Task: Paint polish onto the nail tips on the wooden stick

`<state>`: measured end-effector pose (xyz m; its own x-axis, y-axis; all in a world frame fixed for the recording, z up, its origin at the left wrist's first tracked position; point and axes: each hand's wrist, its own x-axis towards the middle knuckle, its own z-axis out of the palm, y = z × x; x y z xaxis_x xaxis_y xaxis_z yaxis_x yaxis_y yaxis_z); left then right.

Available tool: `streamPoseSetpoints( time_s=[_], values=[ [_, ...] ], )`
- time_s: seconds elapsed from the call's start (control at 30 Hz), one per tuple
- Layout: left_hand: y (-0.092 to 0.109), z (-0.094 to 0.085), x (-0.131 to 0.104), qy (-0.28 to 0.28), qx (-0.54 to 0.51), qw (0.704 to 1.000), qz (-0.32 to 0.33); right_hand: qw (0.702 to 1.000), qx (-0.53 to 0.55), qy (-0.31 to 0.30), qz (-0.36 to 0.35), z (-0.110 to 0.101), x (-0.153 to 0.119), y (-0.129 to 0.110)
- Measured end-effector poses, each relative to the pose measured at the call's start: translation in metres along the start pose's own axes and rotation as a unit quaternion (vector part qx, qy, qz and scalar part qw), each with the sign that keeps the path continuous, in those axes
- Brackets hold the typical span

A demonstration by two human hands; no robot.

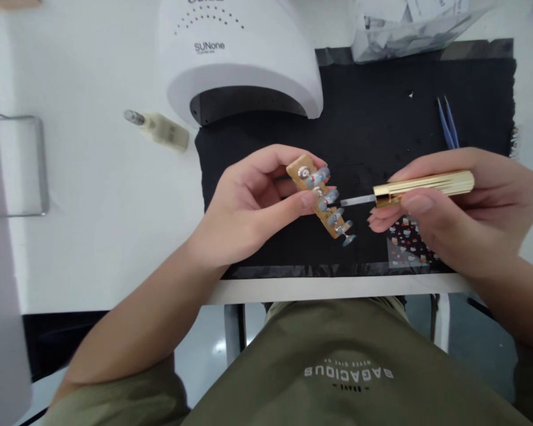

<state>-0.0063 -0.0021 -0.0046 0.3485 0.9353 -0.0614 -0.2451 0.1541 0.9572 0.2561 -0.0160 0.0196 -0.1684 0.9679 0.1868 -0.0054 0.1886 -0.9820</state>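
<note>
Between the thumb and fingers of my left hand point(253, 207) is a tan nail display block point(300, 169), held tilted above the black mat. Several blue-grey decorated false nails point(318, 177) stand along it on small mounts. My right hand point(462, 207) grips a gold-handled brush point(426, 186) between thumb and fingers. Its pale bristle end point(357, 201) points left, close to the middle nails; whether it touches one I cannot tell.
A white SUNone lamp point(244, 59) stands behind my left hand. Blue tweezers point(448, 127) and a patterned sticker sheet point(404, 245) lie on the black mat point(364, 130). A clear box point(408, 38) is at the back right, a cream bottle point(166, 130) at the left.
</note>
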Motion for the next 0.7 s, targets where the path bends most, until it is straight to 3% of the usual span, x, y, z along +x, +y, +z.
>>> streamPoseSetpoints(
  time_s=[0.17,0.37,0.5,0.7],
  values=[
    [0.003,0.002,-0.002,0.009,0.025,1.0,-0.007,0.999,-0.014,-0.027,0.026,0.001,-0.002,-0.004],
    [0.0,0.0,-0.003,0.009,0.026,0.999,0.022,0.999,-0.029,0.035,0.023,0.0,0.003,0.003],
    [0.001,-0.003,-0.004,0.015,0.028,0.999,-0.011,0.998,0.0,0.063,-0.005,-0.001,0.006,0.01],
    [0.008,-0.001,-0.003,0.025,-0.032,0.996,-0.081,0.999,-0.015,-0.016,-0.03,-0.001,0.001,0.001]
  ],
)
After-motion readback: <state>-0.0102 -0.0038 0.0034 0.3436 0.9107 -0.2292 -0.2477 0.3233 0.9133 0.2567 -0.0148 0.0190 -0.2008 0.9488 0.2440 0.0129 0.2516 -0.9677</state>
